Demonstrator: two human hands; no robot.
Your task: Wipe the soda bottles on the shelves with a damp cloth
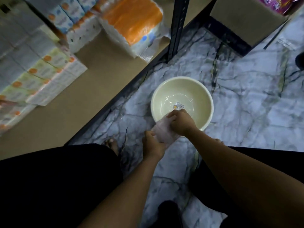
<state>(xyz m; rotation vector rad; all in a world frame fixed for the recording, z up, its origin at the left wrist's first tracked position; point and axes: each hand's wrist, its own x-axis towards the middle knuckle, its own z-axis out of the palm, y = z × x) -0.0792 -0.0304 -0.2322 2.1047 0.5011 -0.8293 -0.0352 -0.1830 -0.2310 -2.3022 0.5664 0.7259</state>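
Fingers (149, 134) of left hand (153, 145) curl round near end of cloth (164, 133); right hand (181, 122) grips far end, prob. wringing it over basin (153, 99) w/ water (172, 97). Prep stage only: no soda bottles in view; shelf (102, 71) beyond holds boxes (54, 74) & packs (131, 22). Wiping all left to do, I'd say.

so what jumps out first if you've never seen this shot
The left hand and right hand grip a pale cloth between them over the near rim of a cream basin, which holds a little water on the marbled floor. At upper left, a bright orange pack sits on a low shelf.
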